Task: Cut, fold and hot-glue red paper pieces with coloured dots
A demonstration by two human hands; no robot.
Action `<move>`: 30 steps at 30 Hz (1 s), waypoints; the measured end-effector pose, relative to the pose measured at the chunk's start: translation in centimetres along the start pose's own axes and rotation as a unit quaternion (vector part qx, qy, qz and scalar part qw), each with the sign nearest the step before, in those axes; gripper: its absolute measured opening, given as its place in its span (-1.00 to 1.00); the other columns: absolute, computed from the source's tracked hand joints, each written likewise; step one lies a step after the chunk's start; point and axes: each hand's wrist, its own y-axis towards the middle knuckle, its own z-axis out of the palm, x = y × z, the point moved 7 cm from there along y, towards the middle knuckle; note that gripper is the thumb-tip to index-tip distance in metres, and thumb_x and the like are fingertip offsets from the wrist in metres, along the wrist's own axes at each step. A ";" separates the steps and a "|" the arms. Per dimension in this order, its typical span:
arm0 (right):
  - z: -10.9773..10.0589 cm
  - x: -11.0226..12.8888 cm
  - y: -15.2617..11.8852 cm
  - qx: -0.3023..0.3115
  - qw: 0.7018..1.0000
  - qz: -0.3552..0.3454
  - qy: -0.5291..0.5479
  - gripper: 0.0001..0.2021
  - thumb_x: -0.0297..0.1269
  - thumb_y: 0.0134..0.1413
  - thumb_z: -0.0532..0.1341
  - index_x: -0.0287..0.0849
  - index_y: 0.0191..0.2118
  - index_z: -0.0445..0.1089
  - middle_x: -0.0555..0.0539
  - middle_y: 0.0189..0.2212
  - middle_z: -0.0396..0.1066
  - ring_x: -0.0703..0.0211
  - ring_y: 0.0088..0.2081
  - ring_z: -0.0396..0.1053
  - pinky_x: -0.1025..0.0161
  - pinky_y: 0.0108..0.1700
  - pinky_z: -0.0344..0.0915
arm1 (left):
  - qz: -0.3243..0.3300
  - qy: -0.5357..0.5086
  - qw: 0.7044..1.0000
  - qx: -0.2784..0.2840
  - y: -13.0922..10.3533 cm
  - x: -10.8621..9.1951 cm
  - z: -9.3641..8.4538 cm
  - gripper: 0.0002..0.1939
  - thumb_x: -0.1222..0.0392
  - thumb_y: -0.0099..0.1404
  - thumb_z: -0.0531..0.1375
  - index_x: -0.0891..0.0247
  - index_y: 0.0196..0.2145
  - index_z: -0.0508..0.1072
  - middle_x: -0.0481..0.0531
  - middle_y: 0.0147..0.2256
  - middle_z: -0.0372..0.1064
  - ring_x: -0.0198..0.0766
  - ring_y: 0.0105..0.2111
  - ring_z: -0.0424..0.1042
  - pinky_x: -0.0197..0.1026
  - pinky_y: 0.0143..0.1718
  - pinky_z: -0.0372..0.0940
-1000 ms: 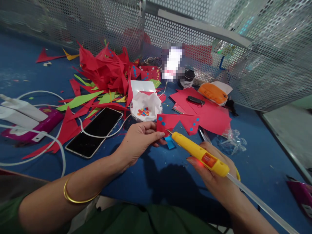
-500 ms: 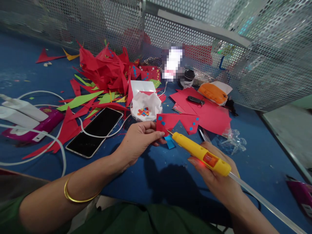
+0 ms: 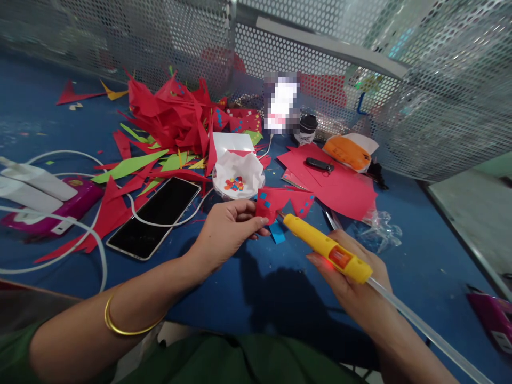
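My left hand [image 3: 230, 229] pinches the lower left corner of a red paper cutout [image 3: 272, 198] dotted with small blue squares. In my right hand [image 3: 352, 272] is a yellow glue gun [image 3: 316, 240], with a clear glue stick [image 3: 424, 325] running out of its back end. The nozzle meets or nearly meets the red paper beside my left thumb. A blue paper strip [image 3: 277, 233] shows just below the cutout. Behind them stands a bowl [image 3: 256, 173] lined with white paper, holding small coloured paper bits [image 3: 235, 184].
A dark-screened phone [image 3: 156, 216] lies left under a white cable. Red and green paper scraps [image 3: 168, 112] are heaped behind it. Red sheets [image 3: 340, 189] with a black key fob [image 3: 319, 164] lie right, near crumpled clear plastic [image 3: 380, 232]. A perforated metal panel [image 3: 320, 53] bounds the back.
The glue gun's tip has shifted slightly against the red cutout. The cutout has tilted, its right wing drawn inward. My left hand keeps its pinch.
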 end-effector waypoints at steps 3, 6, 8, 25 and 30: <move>0.1 0.2 0.0 0.026 0.999 -0.003 0.026 -0.73 -0.09 0.26 0.19 -0.11 -0.41 0.25 0.12 -0.57 0.24 0.37 -0.63 0.20 0.38 -0.58 0.11 | 0.010 0.024 1.000 -0.007 0.0 -0.3 -0.1 -0.87 0.23 0.13 0.35 0.31 -0.34 0.57 0.01 -0.46 0.54 -0.31 -0.45 0.53 -0.35 -0.44 0.32; 0.2 0.0 -0.2 0.033 0.999 0.006 0.038 -0.75 -0.13 0.26 0.19 -0.10 -0.41 0.24 0.13 -0.57 0.22 0.37 -0.62 0.20 0.39 -0.56 0.13 | 0.015 0.042 0.999 -0.003 -0.1 -0.5 0.0 -0.90 0.24 0.14 0.34 0.31 -0.36 0.56 0.00 -0.47 0.54 -0.31 -0.45 0.53 -0.36 -0.43 0.33; 0.1 -0.3 -0.4 0.017 0.999 0.015 0.031 -0.74 -0.14 0.26 0.20 -0.10 -0.42 0.23 0.13 -0.59 0.21 0.36 -0.62 0.18 0.38 -0.57 0.11 | 0.021 0.050 0.999 -0.002 -0.2 -0.8 0.1 -0.93 0.26 0.14 0.34 0.31 -0.39 0.56 0.00 -0.47 0.54 -0.32 -0.45 0.53 -0.36 -0.42 0.33; -0.6 -2.4 -0.7 0.007 0.984 0.095 0.153 -0.77 -0.09 0.19 0.25 -0.11 -0.40 0.41 0.03 -0.59 0.36 0.27 -0.59 0.28 0.34 -0.58 0.20 | 0.020 0.044 0.999 0.008 0.0 -0.6 0.2 -0.88 0.23 0.13 0.34 0.32 -0.37 0.56 -0.03 -0.49 0.52 -0.33 -0.46 0.52 -0.36 -0.41 0.33; -1.7 -4.5 -0.7 -0.079 0.927 0.197 0.310 -0.73 -0.04 0.23 0.21 -0.13 -0.29 0.49 -0.01 -0.50 0.43 0.30 -0.60 0.24 0.33 -0.60 0.15 | -0.011 -0.015 1.000 0.012 0.3 0.3 0.1 -0.87 0.23 0.11 0.37 0.31 -0.38 0.53 -0.05 -0.51 0.50 -0.35 -0.48 0.52 -0.37 -0.45 0.31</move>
